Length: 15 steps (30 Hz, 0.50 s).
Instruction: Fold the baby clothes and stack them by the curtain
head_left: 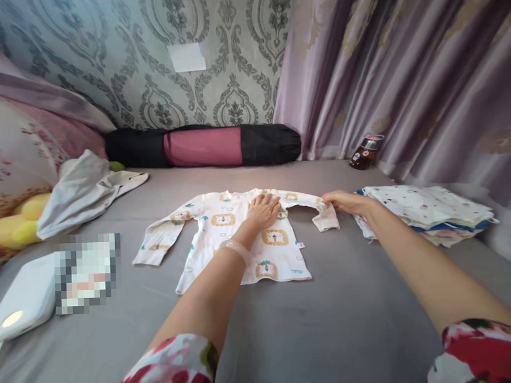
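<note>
A small white long-sleeved shirt with a lion print lies spread on the grey bed sheet, its neckline toward the wall. My left hand rests flat on its upper chest, fingers stretched out; a pale bangle is on that wrist. With my right hand I pinch the right-side sleeve partway along; its cuff hangs bent toward me below my fingers. My right fingertips are partly hidden. The opposite sleeve lies slanted outward on the sheet.
A stack of folded clothes sits right of my right hand. Behind it stands a dark bottle by the curtain. A black and pink rolled bag lines the wall. On the left are a grey cloth, yellow plush and white box.
</note>
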### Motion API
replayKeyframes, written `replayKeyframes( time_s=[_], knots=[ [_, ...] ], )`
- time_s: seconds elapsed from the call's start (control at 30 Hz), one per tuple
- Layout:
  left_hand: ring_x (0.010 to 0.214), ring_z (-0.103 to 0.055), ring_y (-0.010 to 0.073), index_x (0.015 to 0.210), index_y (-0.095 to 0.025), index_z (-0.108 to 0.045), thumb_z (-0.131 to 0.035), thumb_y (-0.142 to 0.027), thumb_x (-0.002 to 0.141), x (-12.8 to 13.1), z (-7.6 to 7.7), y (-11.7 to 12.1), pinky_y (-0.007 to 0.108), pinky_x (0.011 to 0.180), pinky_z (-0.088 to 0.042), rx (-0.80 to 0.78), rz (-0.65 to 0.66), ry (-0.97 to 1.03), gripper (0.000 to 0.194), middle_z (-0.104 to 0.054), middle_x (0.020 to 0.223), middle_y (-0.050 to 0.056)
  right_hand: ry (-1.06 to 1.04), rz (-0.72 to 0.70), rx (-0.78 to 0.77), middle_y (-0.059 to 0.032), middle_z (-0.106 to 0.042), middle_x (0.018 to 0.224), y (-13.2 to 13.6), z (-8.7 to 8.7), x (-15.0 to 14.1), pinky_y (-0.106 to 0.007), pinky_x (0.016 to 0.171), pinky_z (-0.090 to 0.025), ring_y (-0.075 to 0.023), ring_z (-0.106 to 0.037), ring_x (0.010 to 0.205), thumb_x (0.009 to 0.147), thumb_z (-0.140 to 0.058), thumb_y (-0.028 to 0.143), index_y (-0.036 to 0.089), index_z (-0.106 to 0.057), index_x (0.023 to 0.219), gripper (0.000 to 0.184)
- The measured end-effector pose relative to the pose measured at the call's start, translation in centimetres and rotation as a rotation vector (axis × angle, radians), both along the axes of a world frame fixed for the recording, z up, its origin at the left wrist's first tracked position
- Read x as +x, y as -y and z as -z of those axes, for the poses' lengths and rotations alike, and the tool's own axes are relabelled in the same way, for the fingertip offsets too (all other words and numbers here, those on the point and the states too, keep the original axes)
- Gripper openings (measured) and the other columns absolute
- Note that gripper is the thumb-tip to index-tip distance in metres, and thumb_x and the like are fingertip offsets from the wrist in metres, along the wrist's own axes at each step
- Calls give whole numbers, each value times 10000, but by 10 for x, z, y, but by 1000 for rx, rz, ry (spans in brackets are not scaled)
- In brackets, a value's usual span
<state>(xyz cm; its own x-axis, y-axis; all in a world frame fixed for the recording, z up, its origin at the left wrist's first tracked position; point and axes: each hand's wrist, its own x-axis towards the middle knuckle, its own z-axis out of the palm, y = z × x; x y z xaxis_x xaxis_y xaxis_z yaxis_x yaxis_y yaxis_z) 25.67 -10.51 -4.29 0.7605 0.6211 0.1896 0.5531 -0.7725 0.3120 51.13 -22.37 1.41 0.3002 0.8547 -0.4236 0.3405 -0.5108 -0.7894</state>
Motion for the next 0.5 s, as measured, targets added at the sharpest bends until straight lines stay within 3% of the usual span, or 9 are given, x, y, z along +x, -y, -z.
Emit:
replayKeyframes(
  time_s=[0.07,0.2,0.33,0.4,0.5],
  knots=[
    [1352,-318,317,1405,-304,-444,-273,-437,977,0,0,0,526,1097,-267,7,-6,-8,480,-409,1485,55,-16,25,20,-35,-691,755,4,-3,2,-226,626,-495,-145,-629,673,724,-644,254,193,-646,784,86],
    [1350,-318,324,1415,-294,-435,-275,-463,972,0,1,0,513,1089,-277,38,4,-28,500,-400,1486,68,120,60,52,-20,-712,789,-5,-20,10,-240,600,-484,-140,-614,628,764,-633,267,209,-690,933,187],
    [1343,-326,329,1432,-310,-400,-286,-503,964,-1,-1,1,513,1079,-287,44,18,-27,519,-405,1476,72,589,-81,114,-52,-732,887,-27,-38,28,-256,737,-482,-185,-645,817,761,-663,238,188,-742,878,150],
    [1343,-326,325,1440,-327,-378,-302,-517,958,-2,-2,1,510,1078,-288,41,30,-23,523,-409,1471,65,810,-145,55,-73,-731,914,-37,-38,36,-283,788,-473,-218,-643,883,748,-689,257,183,-752,862,149],
    [1340,-333,317,1426,-327,-398,-324,-514,957,-4,-2,2,503,1081,-286,52,48,1,510,-430,1451,69,952,-171,-76,-94,-722,958,-45,-29,41,-314,789,-475,-246,-642,917,759,-691,326,195,-753,911,210]
  ],
)
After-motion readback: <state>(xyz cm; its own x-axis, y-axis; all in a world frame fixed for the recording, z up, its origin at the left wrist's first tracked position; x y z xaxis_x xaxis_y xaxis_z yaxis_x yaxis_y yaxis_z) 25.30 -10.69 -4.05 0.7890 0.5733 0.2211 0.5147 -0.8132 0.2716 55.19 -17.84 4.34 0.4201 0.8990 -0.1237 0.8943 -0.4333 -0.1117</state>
